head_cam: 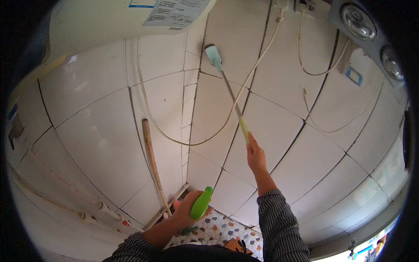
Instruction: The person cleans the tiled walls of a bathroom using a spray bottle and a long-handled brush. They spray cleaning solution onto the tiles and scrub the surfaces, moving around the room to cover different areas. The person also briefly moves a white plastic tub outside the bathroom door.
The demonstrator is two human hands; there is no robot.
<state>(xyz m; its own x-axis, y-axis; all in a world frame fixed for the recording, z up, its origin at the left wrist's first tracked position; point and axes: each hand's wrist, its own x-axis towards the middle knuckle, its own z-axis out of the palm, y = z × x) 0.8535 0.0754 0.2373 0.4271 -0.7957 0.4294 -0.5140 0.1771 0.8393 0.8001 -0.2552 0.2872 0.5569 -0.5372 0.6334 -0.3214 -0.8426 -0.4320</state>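
Note:
My right hand point(257, 155) grips the pale yellow-green handle point(243, 127) of a long scrubbing brush. Its metal shaft point(228, 85) slants up to a light blue head point(213, 56), whose dark bristles rest at the tiled wall point(226, 29) near the corner. Lower down, my left hand point(187, 206) is closed around a green spray bottle point(201, 203), seen from above; the lower part of the bottle is hidden.
A white cable point(193, 144) droops across the corner. One wooden pole point(152, 157) leans on the left wall. Overhead hang a white water heater point(114, 16) with a printed label and a lamp unit point(358, 21). Pipes point(108, 209) run low at left, above a pebble-patterned floor point(226, 226).

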